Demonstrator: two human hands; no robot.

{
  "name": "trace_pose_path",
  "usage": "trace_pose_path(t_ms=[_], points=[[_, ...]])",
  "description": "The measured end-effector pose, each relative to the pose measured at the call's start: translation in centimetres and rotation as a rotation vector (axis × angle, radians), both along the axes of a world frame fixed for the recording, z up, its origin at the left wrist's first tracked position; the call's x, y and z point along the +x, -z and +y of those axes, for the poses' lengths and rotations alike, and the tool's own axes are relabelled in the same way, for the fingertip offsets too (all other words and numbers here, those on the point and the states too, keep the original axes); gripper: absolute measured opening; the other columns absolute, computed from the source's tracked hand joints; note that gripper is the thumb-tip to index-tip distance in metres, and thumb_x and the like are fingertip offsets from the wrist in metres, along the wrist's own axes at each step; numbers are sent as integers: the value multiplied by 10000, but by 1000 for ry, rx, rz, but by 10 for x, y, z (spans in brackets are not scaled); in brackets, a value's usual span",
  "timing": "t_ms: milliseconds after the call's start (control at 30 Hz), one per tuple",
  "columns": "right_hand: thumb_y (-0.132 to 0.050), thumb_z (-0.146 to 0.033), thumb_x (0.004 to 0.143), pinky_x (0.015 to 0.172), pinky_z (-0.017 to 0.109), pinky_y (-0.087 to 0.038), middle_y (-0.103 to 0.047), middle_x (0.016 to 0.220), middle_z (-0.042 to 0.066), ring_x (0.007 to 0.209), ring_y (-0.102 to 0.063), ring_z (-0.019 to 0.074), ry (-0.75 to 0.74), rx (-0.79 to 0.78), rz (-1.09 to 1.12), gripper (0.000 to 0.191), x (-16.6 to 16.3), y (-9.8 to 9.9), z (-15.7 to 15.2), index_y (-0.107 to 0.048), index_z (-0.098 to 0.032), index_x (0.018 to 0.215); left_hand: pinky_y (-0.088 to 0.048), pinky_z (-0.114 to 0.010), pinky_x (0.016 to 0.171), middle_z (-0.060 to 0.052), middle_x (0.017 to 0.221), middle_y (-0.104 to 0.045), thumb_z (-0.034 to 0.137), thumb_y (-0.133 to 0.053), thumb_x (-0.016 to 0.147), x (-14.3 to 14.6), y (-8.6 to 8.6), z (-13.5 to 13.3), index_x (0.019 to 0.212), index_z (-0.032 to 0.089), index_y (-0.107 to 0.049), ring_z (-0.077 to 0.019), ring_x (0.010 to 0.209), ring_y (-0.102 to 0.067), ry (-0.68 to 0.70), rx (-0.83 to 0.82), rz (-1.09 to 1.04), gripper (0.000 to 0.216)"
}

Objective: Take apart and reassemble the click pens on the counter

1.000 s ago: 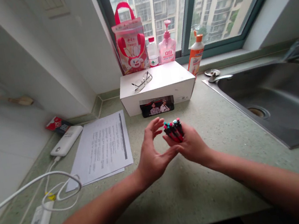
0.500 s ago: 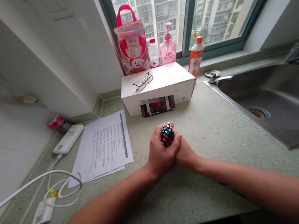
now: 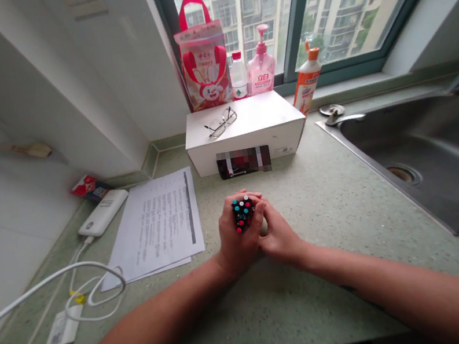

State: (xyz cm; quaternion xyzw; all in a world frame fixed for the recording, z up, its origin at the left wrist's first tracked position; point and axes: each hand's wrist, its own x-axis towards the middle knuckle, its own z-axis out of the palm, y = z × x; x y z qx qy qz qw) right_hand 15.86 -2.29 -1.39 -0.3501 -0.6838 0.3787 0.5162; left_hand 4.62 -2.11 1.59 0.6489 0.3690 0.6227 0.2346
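A bundle of black pens (image 3: 243, 214) with red, turquoise and white ends stands between my hands, its coloured ends facing up toward me. My left hand (image 3: 235, 235) is closed around it, with the thumb across the near right side. Pressed against the bundle's right side and my left hand, my right hand (image 3: 279, 231) is also closed; most of its fingers are hidden. A small gap shows between the two palms. The lower part of the pens cannot be seen.
Behind my hands, a white box (image 3: 247, 119) carries glasses (image 3: 221, 123), and a phone (image 3: 243, 162) leans on its front. Printed sheets (image 3: 161, 224), a white power bank (image 3: 103, 212) and a white cable (image 3: 90, 264) lie left. A steel sink (image 3: 434, 161) is at right.
Both hands and the pens have shifted slightly left in view. The bundle's ends face me more fully, and a small gap has opened between my palms.
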Motion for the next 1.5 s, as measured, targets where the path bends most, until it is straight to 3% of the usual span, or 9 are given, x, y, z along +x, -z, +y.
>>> trace_pose_path(t_ms=[100, 233, 433, 600, 767, 1000, 1200, 1367, 1500], points=[[-506, -72, 758, 1212, 514, -332, -474, 1474, 100, 1394, -443, 248, -10, -9, 30, 749, 2, -1, -3, -357, -273, 1464, -566, -332, 848, -30, 955, -682, 287, -691, 916, -4, 2, 5, 1022, 209, -578, -163, 894, -684, -80, -52, -37, 173], [-447, -54, 767, 1234, 531, -289, -401, 1548, 67, 1443, -385, 236, 10, -43, 91, 810, 5, -3, -4, -289, -312, 1518, -538, -250, 685, 9, 849, -636, 313, -700, 905, -5, 4, 4, 1002, 206, -565, -113, 705, -623, -65, -126, -29, 197], [-409, -117, 859, 1210, 555, -323, -460, 1517, 68, 1424, -420, 236, 44, -160, 168, 669, 8, -2, 2, -346, -321, 1493, -532, -282, 780, -19, 930, -676, 284, -728, 855, -1, 10, 4, 1013, 202, -593, -145, 815, -647, -13, -201, 70, 224], [-430, -166, 883, 1188, 519, -370, -507, 1472, 70, 1391, -463, 220, 37, -204, 207, 593, 10, -2, 7, -397, -318, 1455, -498, -263, 637, -4, 767, -661, 329, -698, 869, -1, 14, 10, 871, 183, -608, -139, 668, -609, 10, -328, 84, 171], [-436, -347, 992, 1166, 517, -392, -538, 1440, 83, 1376, -480, 235, 47, -222, 249, 430, 8, -10, 5, -444, -310, 1419, -492, -269, 642, -3, 732, -647, 363, -689, 876, -4, 15, 9, 824, 182, -583, -134, 643, -594, 1, -325, 27, 216], [-443, -460, 1007, 1157, 501, -402, -554, 1434, 84, 1357, -501, 228, 50, -216, 212, 434, 8, -13, 5, -463, -300, 1410, -490, -240, 638, 6, 766, -657, 262, -694, 820, -1, 13, 8, 897, 182, -606, -129, 675, -600, 11, -323, 43, 141], [-449, -479, 1014, 1154, 499, -402, -556, 1446, 62, 1345, -513, 232, 13, -162, 198, 427, 8, -13, 3, -499, -330, 1411, -490, -264, 651, -8, 768, -642, 321, -696, 852, -3, 18, 8, 892, 173, -605, -139, 676, -591, 3, -327, 46, 178], [-487, -507, 1001, 1187, 510, -347, -565, 1436, 60, 1346, -506, 248, 38, -164, 163, 468, 6, -5, 7, -512, -325, 1431, -491, -257, 643, -2, 798, -666, 259, -702, 808, 0, 19, 13, 915, 185, -604, -150, 699, -612, 85, -400, 19, 162], [-468, -491, 1016, 1216, 510, -286, -509, 1496, 59, 1386, -461, 245, 8, -128, 87, 467, 8, -4, 8, -491, -332, 1454, -496, -261, 648, -4, 793, -669, 246, -658, 832, 1, 20, 13, 896, 182, -607, -151, 694, -607, 74, -355, 57, 104]])
